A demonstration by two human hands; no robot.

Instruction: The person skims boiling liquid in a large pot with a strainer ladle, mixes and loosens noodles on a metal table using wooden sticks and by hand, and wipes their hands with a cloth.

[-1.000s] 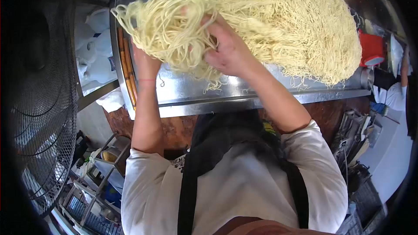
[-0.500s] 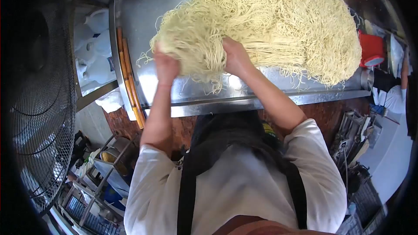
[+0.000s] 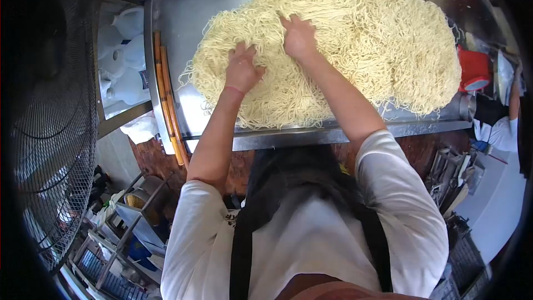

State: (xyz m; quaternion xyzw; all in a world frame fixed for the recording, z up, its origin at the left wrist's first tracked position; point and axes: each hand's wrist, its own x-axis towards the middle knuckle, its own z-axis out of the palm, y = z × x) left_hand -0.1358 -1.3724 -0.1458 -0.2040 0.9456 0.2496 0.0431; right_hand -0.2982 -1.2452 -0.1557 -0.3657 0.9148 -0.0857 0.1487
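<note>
A wide heap of pale yellow noodles (image 3: 383, 39) spreads over the metal tray table (image 3: 194, 8). My left hand (image 3: 243, 68) rests on the left part of the heap, its fingers spread apart and the tips touching the strands. Higher and to the right, my right hand (image 3: 300, 37) lies on the noodles near the middle of the heap, fingers apart, with the tips partly sunk among them. Neither hand lifts any noodles. Loose strands trail at the heap's left and front edges.
Two long wooden sticks (image 3: 166, 97) lie along the table's left edge. Beyond them are white plastic jugs (image 3: 129, 53) and a mesh fan guard (image 3: 55, 133). A red container (image 3: 473, 69) stands at the right, near another person's white clothing (image 3: 504, 133). Racks are at lower left.
The bundle of noodles held up between my hands has come down onto the left part of the heap and spread out. Both hands have let go and now rest on top.
</note>
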